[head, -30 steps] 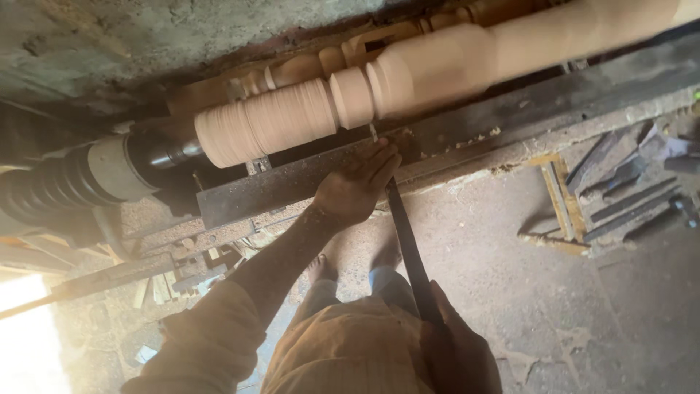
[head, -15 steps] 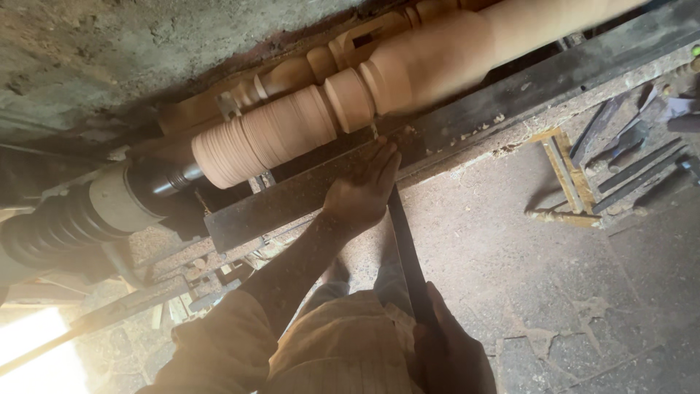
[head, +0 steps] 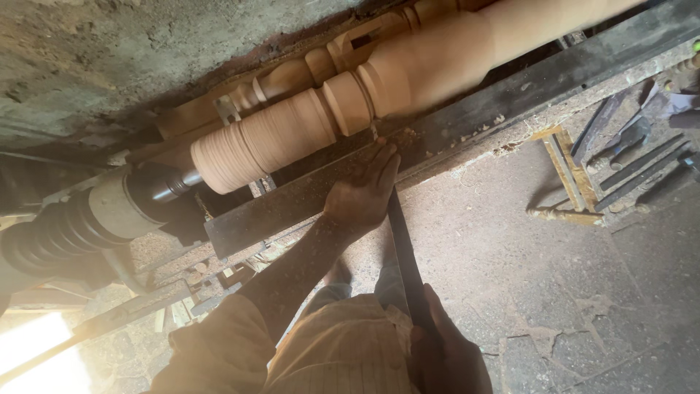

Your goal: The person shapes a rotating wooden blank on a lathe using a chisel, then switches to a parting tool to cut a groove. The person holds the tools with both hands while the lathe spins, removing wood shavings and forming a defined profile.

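Note:
A long pale wooden spindle [head: 343, 102] with turned rings sits across a lathe, blurred along its surface. My left hand [head: 362, 191] lies flat on the dark metal tool rest [head: 467, 124], pressing on a long dark chisel [head: 403, 252] whose tip meets the wood in a groove. My right hand [head: 448, 350] grips the chisel's handle end near my lap. Sawdust lies on the rest around the tip.
The lathe's dark ribbed headstock shaft [head: 65, 226] is at the left. A second turned wooden piece [head: 292, 76] lies behind the spindle. Several spare chisels [head: 642, 160] and a wooden frame [head: 565, 175] rest on the stone floor at right.
The view has shifted so the spindle and headstock sit further right and lower. Both hands stay on the chisel, which remains against the wood.

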Demonstrator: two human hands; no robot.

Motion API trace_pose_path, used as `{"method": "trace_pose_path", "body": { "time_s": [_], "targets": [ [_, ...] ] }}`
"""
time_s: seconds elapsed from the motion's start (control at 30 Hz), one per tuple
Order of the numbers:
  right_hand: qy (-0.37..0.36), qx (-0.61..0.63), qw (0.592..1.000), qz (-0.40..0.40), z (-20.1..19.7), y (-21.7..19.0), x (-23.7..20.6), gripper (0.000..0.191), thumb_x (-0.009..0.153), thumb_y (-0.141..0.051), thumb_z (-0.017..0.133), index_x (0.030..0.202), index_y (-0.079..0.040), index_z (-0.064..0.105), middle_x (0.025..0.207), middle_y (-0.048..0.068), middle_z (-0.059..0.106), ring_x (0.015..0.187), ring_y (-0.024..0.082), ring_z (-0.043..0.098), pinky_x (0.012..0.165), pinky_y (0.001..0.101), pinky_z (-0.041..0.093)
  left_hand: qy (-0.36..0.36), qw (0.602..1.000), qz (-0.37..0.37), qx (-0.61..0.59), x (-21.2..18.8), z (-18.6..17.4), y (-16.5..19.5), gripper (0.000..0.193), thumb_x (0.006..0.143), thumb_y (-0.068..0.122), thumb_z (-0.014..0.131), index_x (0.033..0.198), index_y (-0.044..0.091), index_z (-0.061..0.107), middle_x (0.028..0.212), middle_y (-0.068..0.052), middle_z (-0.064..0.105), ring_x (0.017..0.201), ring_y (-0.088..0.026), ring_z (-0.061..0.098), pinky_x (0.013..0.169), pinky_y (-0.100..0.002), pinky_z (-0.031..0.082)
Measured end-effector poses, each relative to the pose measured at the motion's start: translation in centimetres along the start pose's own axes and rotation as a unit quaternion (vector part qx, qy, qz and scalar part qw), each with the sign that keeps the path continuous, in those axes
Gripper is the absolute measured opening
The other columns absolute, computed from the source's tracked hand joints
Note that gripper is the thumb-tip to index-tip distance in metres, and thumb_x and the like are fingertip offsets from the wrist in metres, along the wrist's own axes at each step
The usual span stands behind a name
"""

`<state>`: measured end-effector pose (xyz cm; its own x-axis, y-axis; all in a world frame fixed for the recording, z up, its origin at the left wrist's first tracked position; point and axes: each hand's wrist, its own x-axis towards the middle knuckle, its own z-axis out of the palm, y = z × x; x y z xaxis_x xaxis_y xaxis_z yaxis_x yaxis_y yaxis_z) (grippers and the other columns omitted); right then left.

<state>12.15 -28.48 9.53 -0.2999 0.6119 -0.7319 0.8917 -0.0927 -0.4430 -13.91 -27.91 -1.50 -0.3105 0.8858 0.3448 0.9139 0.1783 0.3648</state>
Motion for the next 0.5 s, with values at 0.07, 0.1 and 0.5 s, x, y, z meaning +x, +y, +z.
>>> {"method": "trace_pose_path", "body": {
  "time_s": [0.07,0.1,0.5],
  "targets": [
    [0.000,0.002,1.000,0.002,-0.1,-0.2,0.1,0.072,0.087,-0.026,0.067,0.155,-0.030,0.046,0.092,0.016,0.082,0.087,0.018,0.083,0.082,0.0332,0.060,0.010,1.000,0.001,-0.002,0.0,-0.1,0.1,0.037,0.104,0.014,0.054,0.134,-0.006,0.058,0.147,-0.023,0.056,0.143,-0.032,0.051,0.096,-0.035,0.062],
    [-0.001,0.002,1.000,0.002,-0.1,-0.2,0.2,0.071,0.087,-0.027,0.066,0.156,-0.030,0.046,0.091,0.015,0.082,0.086,0.018,0.083,0.081,0.0335,0.060,0.010,1.000,-0.004,-0.007,0.1,-0.2,0.1,0.037,0.103,0.014,0.055,0.134,-0.006,0.058,0.147,-0.022,0.056,0.143,-0.032,0.051,0.096,-0.035,0.062],
    [-0.003,0.053,0.998,-0.020,1.8,2.3,1.1,0.067,0.090,-0.031,0.064,0.155,-0.028,0.048,0.081,0.018,0.077,0.076,0.023,0.081,0.074,0.0353,0.062,0.016,0.999,-0.013,-0.026,0.3,-0.8,0.2,0.043,0.093,0.006,0.058,0.135,-0.004,0.059,0.146,-0.020,0.057,0.144,-0.032,0.049,0.111,-0.040,0.052]
  ]
}}
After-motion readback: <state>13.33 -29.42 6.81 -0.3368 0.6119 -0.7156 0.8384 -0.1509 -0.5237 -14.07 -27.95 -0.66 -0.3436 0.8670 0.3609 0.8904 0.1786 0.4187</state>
